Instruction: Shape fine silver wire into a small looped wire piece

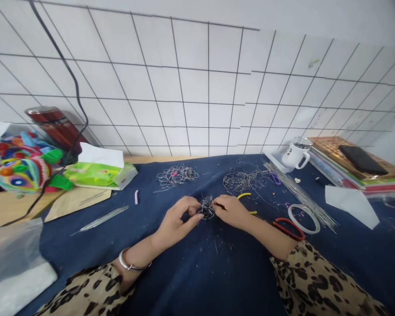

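On the navy cloth [171, 281], two hands at a wire bundle [207, 207]

Midway between the left hand [176, 216] and the right hand [231, 210] sits the small tangle of bent wire; the hands are slightly apart, fingertips pinched on its opposite sides. Behind it lie two loose wire heaps, one near the left [177, 176], one near the right [245, 181]. Yellow handles [244, 195] show just beside the right hand; red handles [288, 229] lie against that forearm, near a pale ring [291, 219] and straight wires [303, 195]. Farther back stands a white mug [294, 154].
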### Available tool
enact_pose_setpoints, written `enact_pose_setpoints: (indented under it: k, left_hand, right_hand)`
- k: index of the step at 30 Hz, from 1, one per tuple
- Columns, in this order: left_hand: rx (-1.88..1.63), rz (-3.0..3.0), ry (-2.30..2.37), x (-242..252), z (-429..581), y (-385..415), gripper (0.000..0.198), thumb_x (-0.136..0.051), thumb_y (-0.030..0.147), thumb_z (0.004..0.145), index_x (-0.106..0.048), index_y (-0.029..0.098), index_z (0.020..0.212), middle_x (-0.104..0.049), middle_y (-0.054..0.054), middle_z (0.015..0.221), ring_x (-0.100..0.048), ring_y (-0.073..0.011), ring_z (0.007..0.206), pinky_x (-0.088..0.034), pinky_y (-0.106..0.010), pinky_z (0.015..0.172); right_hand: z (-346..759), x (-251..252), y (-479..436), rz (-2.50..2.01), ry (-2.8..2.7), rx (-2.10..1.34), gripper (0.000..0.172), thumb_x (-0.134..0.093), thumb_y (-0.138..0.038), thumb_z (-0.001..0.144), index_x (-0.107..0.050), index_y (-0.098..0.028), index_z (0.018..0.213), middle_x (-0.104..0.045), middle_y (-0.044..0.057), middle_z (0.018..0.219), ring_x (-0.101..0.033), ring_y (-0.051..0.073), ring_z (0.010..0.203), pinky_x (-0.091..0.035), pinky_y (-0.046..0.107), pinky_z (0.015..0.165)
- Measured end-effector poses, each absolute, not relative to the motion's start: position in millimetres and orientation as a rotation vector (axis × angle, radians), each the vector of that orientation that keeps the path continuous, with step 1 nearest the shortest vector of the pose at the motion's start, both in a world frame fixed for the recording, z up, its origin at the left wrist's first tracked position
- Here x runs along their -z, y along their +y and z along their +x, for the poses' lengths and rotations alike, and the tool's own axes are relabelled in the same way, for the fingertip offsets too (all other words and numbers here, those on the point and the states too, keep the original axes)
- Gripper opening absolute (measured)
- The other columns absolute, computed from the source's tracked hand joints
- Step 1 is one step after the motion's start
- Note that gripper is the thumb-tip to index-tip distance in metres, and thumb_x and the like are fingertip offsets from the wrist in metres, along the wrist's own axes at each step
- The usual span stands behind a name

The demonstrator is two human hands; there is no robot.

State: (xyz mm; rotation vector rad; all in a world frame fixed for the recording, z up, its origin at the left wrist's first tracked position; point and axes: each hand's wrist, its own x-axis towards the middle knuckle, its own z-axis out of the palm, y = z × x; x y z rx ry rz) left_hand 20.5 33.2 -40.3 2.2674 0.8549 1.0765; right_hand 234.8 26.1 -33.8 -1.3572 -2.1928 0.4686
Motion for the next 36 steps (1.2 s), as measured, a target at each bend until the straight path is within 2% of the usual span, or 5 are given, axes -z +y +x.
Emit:
enact_pose_setpoints:
  k: [14,24,31,33,36]
  left_hand:
    - [-0.988,2.056,1.08,16,29,38,0.01,-0.056,0.026,0.079,-0.06,0.018,0.084,-0.052,0.0,0.072,-0.047,-0.0098,0.061,-0.041,-0.022,0.056]
    - [-0.986,2.306,1.063,10,25,41,0.01,-0.048,0.016,0.081,-0.055,0.018,0.074,-0.053,-0.001,0.074,-0.049,-0.0126,0.069,-0.042,-0.025,0.064]
    - [-0.965,2.129,0.995,21,17,48,0.007,-0.049,0.018,0.081,-0.052,0.017,0.075,-0.058,-0.007,0.099,-0.054,-0.0169,0.093,-0.044,-0.033,0.082]
    - [-0.87,2.015,0.898,22,13,49,0.007,-0.048,0.022,0.083,-0.053,0.018,0.085,-0.056,-0.009,0.111,-0.055,-0.0178,0.1,-0.046,-0.033,0.083]
    - [-0.693,1.936,0.756,18,4,47,0.024,-0.052,0.026,0.082,-0.049,0.021,0.105,-0.05,-0.011,0.124,-0.051,-0.02,0.112,-0.045,-0.036,0.089]
  right_hand:
    - [217,27,9,-1.383,-2.303,-0.093,0.017,-0.047,-0.021,0.084,-0.059,-0.018,0.072,-0.058,0.003,0.072,-0.053,0.012,0.065,-0.035,0.024,0.06]
    - [215,20,2,-1.254,-2.419,0.129,0.015,-0.046,-0.02,0.084,-0.056,-0.017,0.073,-0.054,0.006,0.074,-0.051,0.016,0.073,-0.038,0.027,0.067]
    - [224,27,14,-1.307,-2.124,-0.252,0.007,-0.051,-0.016,0.078,-0.058,-0.018,0.076,-0.054,0.005,0.089,-0.052,0.015,0.08,-0.042,0.027,0.072]
    - [225,30,17,-1.319,-2.046,-0.451,0.007,-0.055,-0.016,0.075,-0.058,-0.019,0.081,-0.054,0.004,0.089,-0.054,0.014,0.079,-0.043,0.027,0.071]
    - [224,35,19,-1.306,-1.957,-0.743,0.021,-0.057,-0.016,0.073,-0.057,-0.02,0.093,-0.056,0.002,0.092,-0.056,0.012,0.075,-0.045,0.026,0.069]
